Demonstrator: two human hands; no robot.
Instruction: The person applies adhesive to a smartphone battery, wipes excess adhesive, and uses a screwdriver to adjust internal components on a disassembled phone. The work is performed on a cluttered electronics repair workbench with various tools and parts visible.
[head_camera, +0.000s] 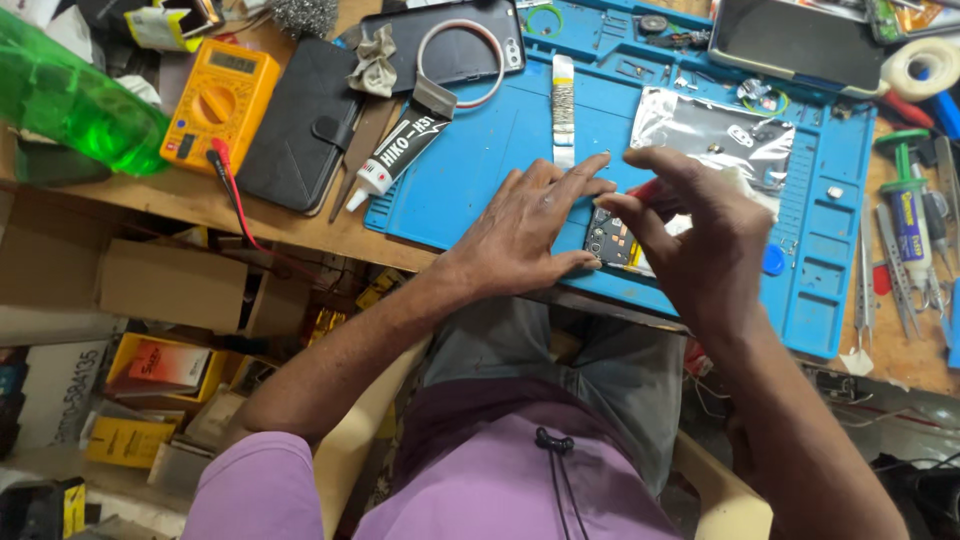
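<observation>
Phone (612, 243), opened, lies at the mat's (830, 290) near edge. My left hand (530, 225) presses flat beside it, holding nothing. My right hand (700, 240) pinches a red tool (648, 188) above it. I judge a slip could gouge the board.

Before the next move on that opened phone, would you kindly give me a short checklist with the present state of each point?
1. Left hand steadies the opened phone: ok.
2. Right hand grips a red-handled tool: ok.
3. Tool tip seated: cannot tell, fingers hide it.
4. Phone lies on the blue mat: ok.
5. Glue tube capped: cannot tell.
</observation>
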